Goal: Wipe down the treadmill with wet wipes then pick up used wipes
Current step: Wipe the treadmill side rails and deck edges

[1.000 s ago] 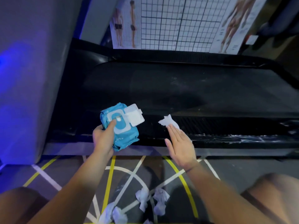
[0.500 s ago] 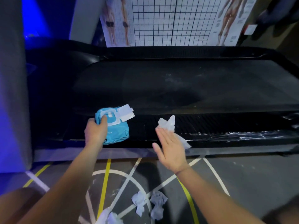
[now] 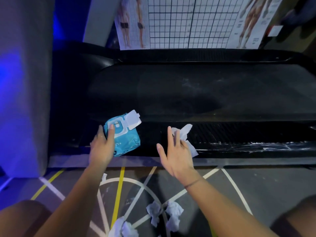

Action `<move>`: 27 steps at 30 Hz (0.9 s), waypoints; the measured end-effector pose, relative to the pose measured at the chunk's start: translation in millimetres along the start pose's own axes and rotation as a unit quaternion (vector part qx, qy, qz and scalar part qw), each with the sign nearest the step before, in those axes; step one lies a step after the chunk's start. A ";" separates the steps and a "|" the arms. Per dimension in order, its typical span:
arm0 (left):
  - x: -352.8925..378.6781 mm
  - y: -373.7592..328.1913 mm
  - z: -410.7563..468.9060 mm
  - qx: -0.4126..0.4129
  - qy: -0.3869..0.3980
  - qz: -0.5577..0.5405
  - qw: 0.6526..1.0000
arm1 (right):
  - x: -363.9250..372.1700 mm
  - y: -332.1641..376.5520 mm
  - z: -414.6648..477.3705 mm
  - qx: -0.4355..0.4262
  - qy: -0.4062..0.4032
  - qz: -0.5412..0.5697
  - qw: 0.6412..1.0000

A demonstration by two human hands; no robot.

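A black treadmill (image 3: 196, 93) lies across the view, its near side rail (image 3: 248, 134) streaked with wet marks. My left hand (image 3: 102, 146) grips a blue pack of wet wipes (image 3: 124, 137) with its white lid flipped open, holding it against the rail's left end. My right hand (image 3: 176, 151) lies flat with straight fingers on a white wipe (image 3: 183, 134), pressing it onto the rail. Part of the wipe is hidden under my palm. Several crumpled used wipes (image 3: 164, 214) lie on the floor below, between my forearms.
A grey pillar (image 3: 24, 82) stands at the left beside the treadmill. Anatomy and grid posters (image 3: 188, 23) hang behind it. The floor (image 3: 256, 185) is grey with white and yellow lines. My knees show at both lower corners.
My right hand slid the wipe leftward along the rail. My left hand lowered the pack toward the rail's left end. The camera shifted slightly.
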State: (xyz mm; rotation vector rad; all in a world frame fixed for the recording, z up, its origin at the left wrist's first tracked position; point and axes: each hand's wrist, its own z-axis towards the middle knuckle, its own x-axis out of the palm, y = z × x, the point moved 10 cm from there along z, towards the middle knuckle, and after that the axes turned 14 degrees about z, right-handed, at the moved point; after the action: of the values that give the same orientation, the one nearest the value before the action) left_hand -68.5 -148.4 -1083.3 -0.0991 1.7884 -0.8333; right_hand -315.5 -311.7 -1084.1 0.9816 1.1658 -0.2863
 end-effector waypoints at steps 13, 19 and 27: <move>14.2 -1.1 -15.6 0.087 0.087 0.151 0.981 | 13.3 2.6 22.7 -0.036 0.046 0.056 0.997; 15.3 3.8 -7.5 0.086 0.074 0.181 0.977 | 51.8 53.8 17.4 -0.173 0.133 0.008 0.976; 18.5 3.9 -7.5 0.072 0.053 0.181 0.979 | 53.9 25.3 65.1 0.009 0.119 0.011 0.993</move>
State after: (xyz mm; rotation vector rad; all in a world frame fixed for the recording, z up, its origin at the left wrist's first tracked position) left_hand -81.0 -150.2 -1099.4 0.3620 1.7667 -0.7092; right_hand -235.3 -332.1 -1114.7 1.0650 1.3699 -0.1653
